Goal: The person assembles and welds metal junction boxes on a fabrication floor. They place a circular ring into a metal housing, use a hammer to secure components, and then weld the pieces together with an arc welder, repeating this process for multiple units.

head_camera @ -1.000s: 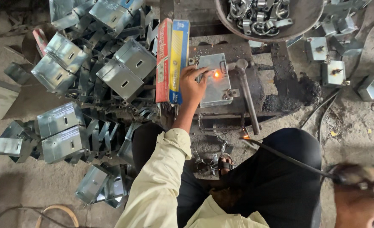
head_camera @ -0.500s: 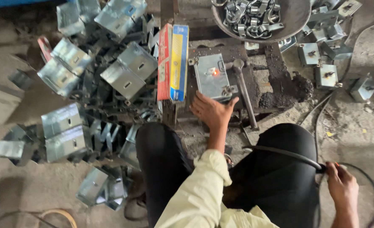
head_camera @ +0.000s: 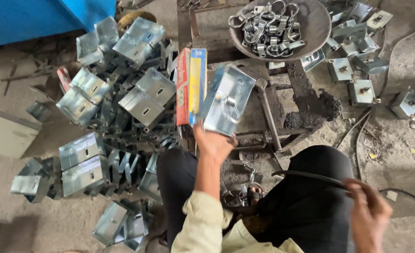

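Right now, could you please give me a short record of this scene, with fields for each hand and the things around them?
Left hand: holds a metal box lifted and tilted above the workbench.
Right hand: grips a dark cable over the lap.
Left of box: upright red, yellow and blue packet.
Floor, left: pile of grey metal boxes.
Top: round pan of metal clasps.
Top right: smaller boxes with fittings.
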